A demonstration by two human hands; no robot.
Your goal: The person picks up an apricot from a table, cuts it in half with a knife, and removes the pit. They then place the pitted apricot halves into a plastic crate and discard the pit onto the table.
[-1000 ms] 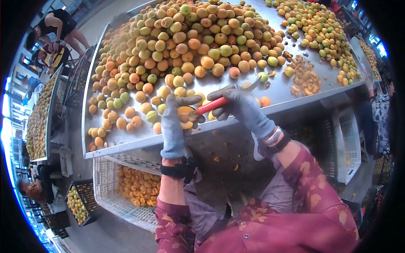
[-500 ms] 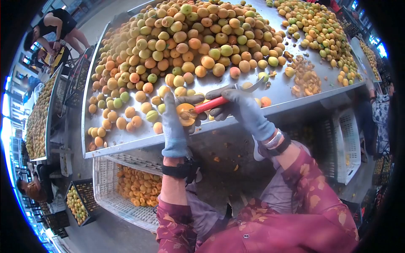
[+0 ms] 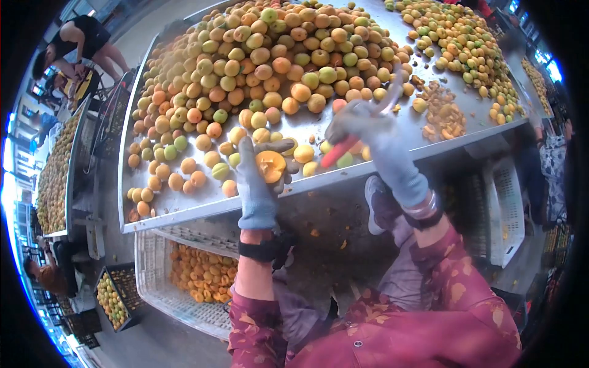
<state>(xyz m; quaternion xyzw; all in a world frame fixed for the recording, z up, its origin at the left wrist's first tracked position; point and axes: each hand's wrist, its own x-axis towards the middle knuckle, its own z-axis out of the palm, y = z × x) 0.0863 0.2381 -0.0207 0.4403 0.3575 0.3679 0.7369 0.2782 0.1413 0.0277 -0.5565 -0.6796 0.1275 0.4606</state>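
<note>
My left hand (image 3: pixel 250 184), in a grey work glove, is closed around a cut-open apricot (image 3: pixel 270 166) with its orange inside facing up, just over the front edge of the metal table (image 3: pixel 202 218). To its right, my gloved right hand (image 3: pixel 375 130) grips a red-handled knife (image 3: pixel 339 152). The curved blade points up and away, smeared by motion. Between and behind both hands lie whole apricots (image 3: pixel 303 153), the front of a large heap (image 3: pixel 264 73).
Orange-brown pits or scraps (image 3: pixel 445 113) are piled on the table's right side, near a second apricot heap (image 3: pixel 469 52). Below the table, a white crate (image 3: pixel 147 270) contains apricot halves (image 3: pixel 202 270). Other people (image 3: pixel 86 40) are at neighbouring tables on the left.
My right hand has pulled the knife away from the apricot, moving right, and the handle now slants downward. My left hand stays nearly still; the apricot's cut face shows more fully.
</note>
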